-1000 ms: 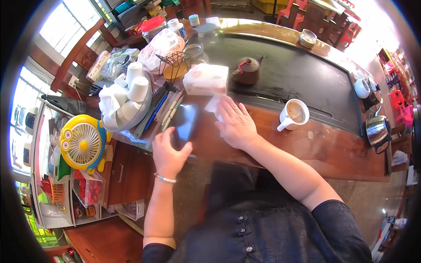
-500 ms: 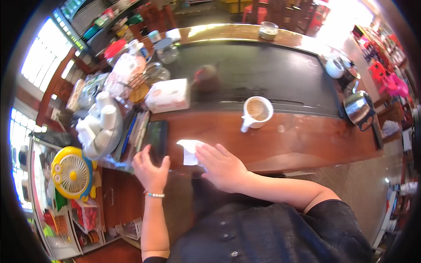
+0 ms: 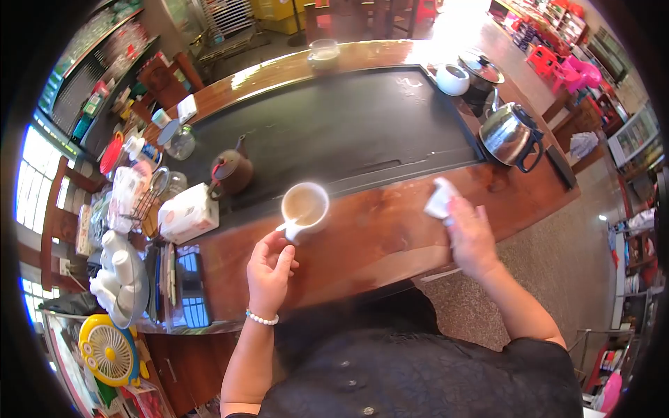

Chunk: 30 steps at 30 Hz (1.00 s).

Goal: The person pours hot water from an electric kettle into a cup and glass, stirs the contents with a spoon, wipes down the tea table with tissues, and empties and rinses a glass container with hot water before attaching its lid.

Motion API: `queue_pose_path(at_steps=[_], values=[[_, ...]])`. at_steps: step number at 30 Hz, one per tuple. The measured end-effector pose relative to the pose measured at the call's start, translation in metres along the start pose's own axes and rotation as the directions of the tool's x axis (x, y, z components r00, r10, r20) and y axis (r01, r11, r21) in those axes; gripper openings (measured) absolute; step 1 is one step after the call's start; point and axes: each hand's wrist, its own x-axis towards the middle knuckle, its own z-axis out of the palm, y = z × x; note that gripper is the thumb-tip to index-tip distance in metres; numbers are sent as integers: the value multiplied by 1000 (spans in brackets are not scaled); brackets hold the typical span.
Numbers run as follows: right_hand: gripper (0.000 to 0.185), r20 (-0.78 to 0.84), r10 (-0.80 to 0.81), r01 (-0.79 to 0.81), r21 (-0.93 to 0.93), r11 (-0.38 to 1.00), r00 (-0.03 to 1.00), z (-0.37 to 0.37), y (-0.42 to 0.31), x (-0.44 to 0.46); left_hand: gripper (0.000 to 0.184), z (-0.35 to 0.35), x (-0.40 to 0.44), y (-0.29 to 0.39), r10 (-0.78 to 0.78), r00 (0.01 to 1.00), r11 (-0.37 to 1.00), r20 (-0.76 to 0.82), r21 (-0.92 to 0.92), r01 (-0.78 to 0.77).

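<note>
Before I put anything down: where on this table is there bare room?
Two patches look bare: the wooden front strip, between the mug and the white tissue at the right hand, and the middle of the black tray, between the teapot and metal kettle. Crowded: the left end, around the tissue pack and white cups, and the kettle's corner.

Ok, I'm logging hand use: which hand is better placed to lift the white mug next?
Probably the left hand, which is by the handle of the white mug; the right hand is farther off, with a tissue.
</note>
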Motion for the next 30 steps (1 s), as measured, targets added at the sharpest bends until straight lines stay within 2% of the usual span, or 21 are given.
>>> queue_pose_path(at_steps=[3,4,5,6,8,9,10,11,12,14,15,16,18,20,22,24,25,26,28,30], values=[[45,10,388,-381,-171,909,922,4,92,-11,26,11,7,-4,-13,1000,999,16,43,12],[48,30,482,-474,-137,870,876,3,108,-10,24,13,9,-5,-28,999,998,21,52,27],[49,-5,515,-512,-108,852,857,13,116,-5,16,18,9,-2,9,1000,1000,10,23,-9],[50,-38,546,-547,-79,833,837,25,123,2,15,20,10,-1,9,1000,1000,30,25,-10],[52,-83,479,-485,-63,872,874,38,110,28,15,20,12,1,12,998,999,68,31,-14],[52,-55,390,-394,-115,912,919,44,105,45,14,22,12,2,43,997,999,69,15,-44],[52,-118,325,-335,-73,939,938,58,96,61,14,23,13,1,56,996,998,68,6,-57],[51,-79,301,-302,-3,953,950,61,80,78,14,23,12,-1,67,996,998,64,-2,-67],[48,-21,232,-232,-20,972,973,63,67,94,13,22,13,-3,76,995,997,60,-9,-76],[44,-11,369,-366,115,924,929,60,39,113,13,24,13,-5,90,995,995,52,-50,-88],[39,-45,329,-320,135,938,943,75,55,114,14,24,14,-5,84,995,995,46,-64,-80],[30,-157,400,-307,415,856,903,65,53,112,14,23,14,-4,77,996,994,36,-80,-74],[26,-295,347,-268,276,923,890,39,56,99,15,21,15,-5,71,997,991,42,-120,-65],[25,-351,287,-296,31,955,891,12,66,81,14,21,15,-2,46,998,993,32,-113,-42],[27,-306,349,-345,71,936,885,36,113,55,13,15,16,-1,44,999,988,30,-149,-39],[32,-333,388,-403,28,915,859,30,125,47,13,7,13,2,49,999,989,9,-137,-47],[37,-361,438,-465,15,885,823,29,126,47,13,2,12,6,57,998,990,-1,-130,-57],[41,-483,352,-416,-27,909,801,35,142,46,14,-4,10,10,66,998,990,-11,-121,-67],[41,-314,588,-563,177,807,745,23,152,44,16,-18,6,15,73,997,990,-36,-118,-77],[33,-194,768,-570,567,595,610,46,213,33,16,-35,1,17,66,995,993,-79,-90,-73]])
